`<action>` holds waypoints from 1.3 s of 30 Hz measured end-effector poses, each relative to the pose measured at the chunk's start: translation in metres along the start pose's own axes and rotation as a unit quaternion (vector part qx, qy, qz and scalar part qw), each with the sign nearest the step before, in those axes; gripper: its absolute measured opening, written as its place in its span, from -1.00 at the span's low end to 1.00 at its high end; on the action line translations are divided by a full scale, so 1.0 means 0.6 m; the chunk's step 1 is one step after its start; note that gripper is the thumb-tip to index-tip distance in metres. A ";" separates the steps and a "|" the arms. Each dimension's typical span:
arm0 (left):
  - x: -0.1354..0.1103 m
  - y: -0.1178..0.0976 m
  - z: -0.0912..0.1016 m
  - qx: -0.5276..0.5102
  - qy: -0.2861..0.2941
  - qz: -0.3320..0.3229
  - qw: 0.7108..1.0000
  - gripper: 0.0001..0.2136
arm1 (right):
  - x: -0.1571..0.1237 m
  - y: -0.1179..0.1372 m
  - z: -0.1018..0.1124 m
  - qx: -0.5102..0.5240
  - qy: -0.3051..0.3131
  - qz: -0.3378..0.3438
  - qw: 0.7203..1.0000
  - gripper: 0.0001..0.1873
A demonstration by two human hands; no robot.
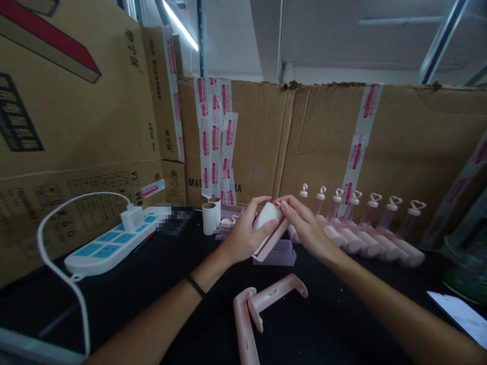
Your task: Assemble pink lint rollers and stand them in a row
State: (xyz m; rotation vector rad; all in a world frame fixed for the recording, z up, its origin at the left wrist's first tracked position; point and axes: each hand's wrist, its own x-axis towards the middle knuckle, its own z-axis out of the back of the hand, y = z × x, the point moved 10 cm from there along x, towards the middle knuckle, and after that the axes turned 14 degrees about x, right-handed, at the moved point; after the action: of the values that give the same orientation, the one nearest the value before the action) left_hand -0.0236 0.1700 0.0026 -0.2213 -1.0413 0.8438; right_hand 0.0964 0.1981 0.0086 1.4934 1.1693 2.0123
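Observation:
In front of me, both hands are on one piece: a white roll (265, 217) lying against a pink curved plastic cover (274, 240). My left hand (245, 233) wraps round it, thumb across the white surface. At its upper right end, my right hand (300, 218) pinches the pink part with thumb and forefinger; the exact spot is partly hidden by the fingers. Just below and behind the hands is a translucent lilac tray (276, 253). Two pink bent plastic pieces (279, 294) lie nearer me on the black table, one leaning over the other.
Several pink rollers with clear handles and heart loops (375, 246) stand in a row at right. Two white rolls (209, 219) stand upright left of the tray. A white power strip (114, 246) with a cable lies at left. Cardboard walls (258, 137) enclose the table; a phone-like slab (460, 314) lies right.

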 end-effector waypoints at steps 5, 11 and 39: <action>-0.003 -0.004 -0.007 -0.008 0.014 -0.006 1.000 -0.56 | -0.007 -0.012 -0.005 0.001 0.007 0.005 1.000 -0.57; -0.005 -0.005 -0.017 -0.001 0.037 -0.023 0.999 -0.55 | -0.005 -0.014 -0.006 -0.013 0.014 0.005 1.000 -0.54; -0.001 0.120 0.067 -0.488 -0.162 0.230 0.826 -0.73 | 0.060 -0.132 -0.187 -0.392 0.221 -0.050 0.892 -0.84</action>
State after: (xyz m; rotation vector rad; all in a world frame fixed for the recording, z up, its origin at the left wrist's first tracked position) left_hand -0.0935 0.2094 -0.0153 -1.2795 -1.7280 0.7066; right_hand -0.0330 0.2257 -0.0428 0.5806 0.4160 2.3891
